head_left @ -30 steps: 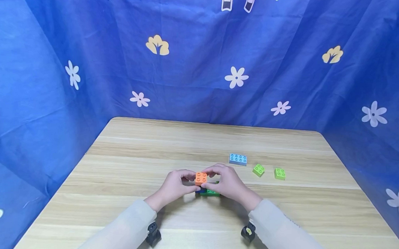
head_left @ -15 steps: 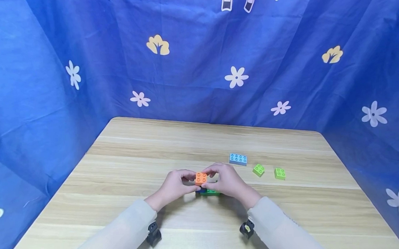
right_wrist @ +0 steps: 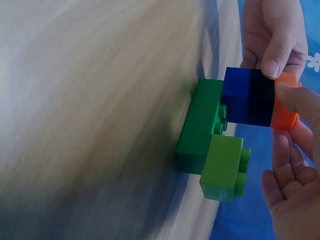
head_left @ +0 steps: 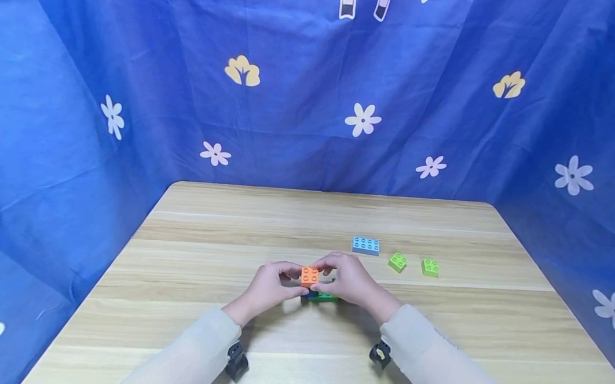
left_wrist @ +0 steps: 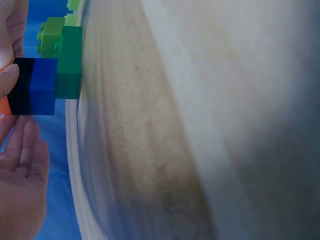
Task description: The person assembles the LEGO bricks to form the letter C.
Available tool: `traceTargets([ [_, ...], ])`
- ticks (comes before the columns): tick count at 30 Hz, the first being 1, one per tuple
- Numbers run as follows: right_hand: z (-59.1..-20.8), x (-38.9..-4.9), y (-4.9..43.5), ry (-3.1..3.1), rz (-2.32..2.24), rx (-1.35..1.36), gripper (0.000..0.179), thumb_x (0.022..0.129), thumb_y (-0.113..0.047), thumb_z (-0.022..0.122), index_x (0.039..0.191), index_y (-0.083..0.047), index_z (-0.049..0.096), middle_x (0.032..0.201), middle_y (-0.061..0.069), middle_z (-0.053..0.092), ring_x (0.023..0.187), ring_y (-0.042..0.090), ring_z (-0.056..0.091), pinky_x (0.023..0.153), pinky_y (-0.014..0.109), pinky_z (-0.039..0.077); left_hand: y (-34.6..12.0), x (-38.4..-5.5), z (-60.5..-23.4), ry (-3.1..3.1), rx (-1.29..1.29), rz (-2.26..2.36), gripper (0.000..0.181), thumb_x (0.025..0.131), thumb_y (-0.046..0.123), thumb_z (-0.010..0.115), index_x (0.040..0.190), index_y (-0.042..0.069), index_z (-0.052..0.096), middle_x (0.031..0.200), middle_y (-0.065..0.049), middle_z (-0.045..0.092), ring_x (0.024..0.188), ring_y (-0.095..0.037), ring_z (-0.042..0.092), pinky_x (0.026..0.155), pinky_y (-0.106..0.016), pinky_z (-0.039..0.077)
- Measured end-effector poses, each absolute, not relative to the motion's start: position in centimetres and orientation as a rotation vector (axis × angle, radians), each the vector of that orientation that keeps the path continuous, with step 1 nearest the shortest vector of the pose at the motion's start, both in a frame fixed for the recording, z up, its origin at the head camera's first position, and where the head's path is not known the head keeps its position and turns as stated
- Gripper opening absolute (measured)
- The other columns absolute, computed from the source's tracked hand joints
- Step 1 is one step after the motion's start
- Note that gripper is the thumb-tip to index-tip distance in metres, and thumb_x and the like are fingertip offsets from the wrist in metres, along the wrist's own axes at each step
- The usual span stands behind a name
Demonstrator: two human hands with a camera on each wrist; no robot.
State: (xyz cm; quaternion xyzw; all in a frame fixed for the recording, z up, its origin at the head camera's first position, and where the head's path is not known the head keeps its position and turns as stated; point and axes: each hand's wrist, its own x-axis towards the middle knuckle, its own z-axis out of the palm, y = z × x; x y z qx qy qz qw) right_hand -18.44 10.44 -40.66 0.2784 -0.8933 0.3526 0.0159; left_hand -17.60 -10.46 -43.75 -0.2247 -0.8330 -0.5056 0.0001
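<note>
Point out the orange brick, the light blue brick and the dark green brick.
Orange brick (head_left: 309,275): head view, studded top.
Light blue brick (head_left: 365,245): head view, studded top.
Dark green brick (right_wrist: 199,127): right wrist view, side face.

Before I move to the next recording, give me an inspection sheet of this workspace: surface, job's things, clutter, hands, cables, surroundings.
Surface: wood-grain table.
Job's things: orange brick above black brick and blue brick, at one end of green brick; stacked lime brick at its other end.
Clutter: light-blue brick, loose lime brick and second lime brick, apart, to the right of the stack.
Hands: left hand and right hand hold the orange brick from opposite sides.
Cables: nothing seen.
Surroundings: blue cloth with flower prints, behind and beside the table.
</note>
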Motion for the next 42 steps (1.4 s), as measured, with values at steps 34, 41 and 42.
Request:
traceTargets([
  [34,-42.6,-19.7,15.4,-2.603,1.488,0.607,0.052,0.078,-0.023,0.080,0.123,-0.008,0.061,0.113,0.007,0.065,0.098,0.019,0.061,0.090,0.044,0.047,-10.3,-17.7,-42.7,-2.633,-0.607,-1.626,0.033,0.073,0.015,0.083,0.103,0.006,0.071,0.097,-0.004,0.069,0.092,-0.023,0.063,0.084,-0.036,0.053],
  [41,-43.2,-20.7,19.2,-2.565,1.403,0.397,0.053,0.078,-0.019,0.080,0.124,-0.005,0.059,0.115,0.015,0.063,0.099,0.028,0.060,0.087,0.047,0.047,-10.3,-17.7,-42.7,-2.633,-0.592,-1.637,0.034,0.073,0.016,0.083,0.103,0.006,0.071,0.097,-0.004,0.069,0.092,-0.024,0.063,0.085,-0.038,0.053],
  [42,-43.4,-20.8,19.6,-2.559,1.374,0.373,0.054,0.077,-0.019,0.081,0.124,-0.004,0.058,0.116,0.015,0.063,0.099,0.028,0.059,0.086,0.047,0.048,-10.3,-17.7,-42.7,-2.632,-0.592,-1.640,0.034,0.073,0.016,0.083,0.103,0.006,0.071,0.097,-0.004,0.069,0.092,-0.024,0.063,0.085,-0.038,0.052],
])
